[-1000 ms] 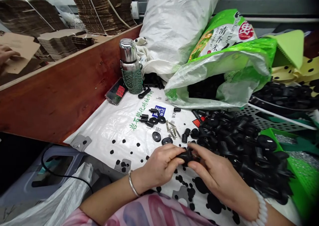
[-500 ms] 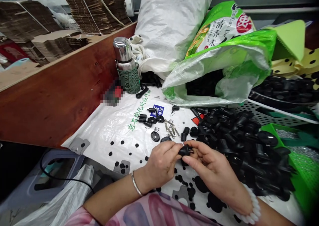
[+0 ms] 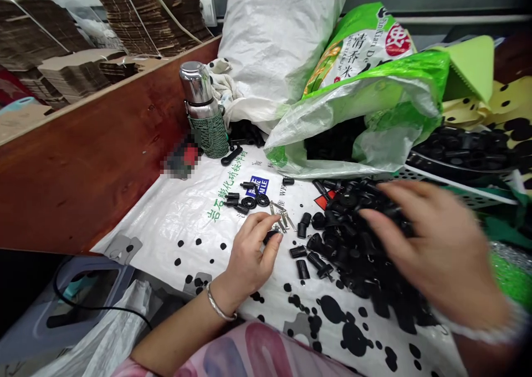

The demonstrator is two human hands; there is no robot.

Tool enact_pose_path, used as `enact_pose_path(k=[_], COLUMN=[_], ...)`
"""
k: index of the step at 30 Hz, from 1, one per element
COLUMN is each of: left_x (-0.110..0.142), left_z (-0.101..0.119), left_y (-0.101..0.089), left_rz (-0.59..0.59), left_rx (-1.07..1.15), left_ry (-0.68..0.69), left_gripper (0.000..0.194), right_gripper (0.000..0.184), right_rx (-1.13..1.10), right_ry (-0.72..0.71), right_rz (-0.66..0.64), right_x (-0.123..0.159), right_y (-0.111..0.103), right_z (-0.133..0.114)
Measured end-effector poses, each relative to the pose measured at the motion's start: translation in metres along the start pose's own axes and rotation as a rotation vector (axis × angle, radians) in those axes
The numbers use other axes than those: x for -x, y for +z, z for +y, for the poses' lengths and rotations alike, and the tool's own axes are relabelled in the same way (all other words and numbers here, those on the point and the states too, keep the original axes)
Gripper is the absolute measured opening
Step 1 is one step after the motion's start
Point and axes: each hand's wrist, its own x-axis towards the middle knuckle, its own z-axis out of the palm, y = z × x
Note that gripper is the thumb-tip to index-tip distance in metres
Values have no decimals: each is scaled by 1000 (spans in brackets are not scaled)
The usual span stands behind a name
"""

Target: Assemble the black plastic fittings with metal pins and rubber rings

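My left hand (image 3: pixel 251 249) is low over the white sheet, fingers curled and thumb apart from the forefinger. A small black round part (image 3: pixel 271 236) shows in that gap, its position matching where it lay before; no firm grip is visible. Beside the fingertips lie thin metal strips (image 3: pixel 284 220). Blurred by motion, my right hand (image 3: pixel 436 244) hovers above the right side of a heap of black plastic parts (image 3: pixel 353 238), thumb and fingers spread. Nothing shows in it. A black part with a pin (image 3: pixel 320 265) lies at the heap's near edge, beside a short black cylinder (image 3: pixel 302 269).
Black cylinders (image 3: pixel 233 198) and ridged discs (image 3: pixel 249 202) lie on the printed white sheet (image 3: pixel 162 255). A steel flask (image 3: pixel 203 111) stands by the wooden board (image 3: pixel 103 161). Behind the heap is an open green-and-white bag (image 3: pixel 374 77). A black tray of parts (image 3: pixel 461 149) stands right.
The black part both hands held is no longer between them. My right hand has swung right over the heap; my left has shifted slightly left, thumb and forefinger now apart.
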Motion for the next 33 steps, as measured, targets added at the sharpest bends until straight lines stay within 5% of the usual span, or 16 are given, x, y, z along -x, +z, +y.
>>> enact_pose_path(k=[5, 11, 17, 20, 24, 29, 33], left_x=[-2, 0, 2, 2, -2, -6, -2], left_z=[-4, -23, -26, -20, -5, 16, 17], left_y=[-13, -41, -38, -35, -31, -11, 0], left_rz=[18, 50, -157, -157, -121, -292, -328], left_rx=[-36, -220, -350, -328, -80, 397, 469], left_ry=[-32, -116, -124, -127, -182, -389, -467], left_gripper=[25, 22, 28, 28, 24, 22, 19], right_gripper=[19, 18, 21, 19, 16, 12, 12], right_rx=[-4, -17, -82, -173, -374, -616, -805], right_ry=[-258, -278, -215, -178, -132, -112, -82], right_rz=[-505, -599, -589, -533, -389, -230, -178], right_x=[-14, -20, -19, -18, -18, -8, 3], right_y=[56, 92, 93, 89, 70, 48, 41], right_z=[-65, -78, -77, -75, -76, -87, -87])
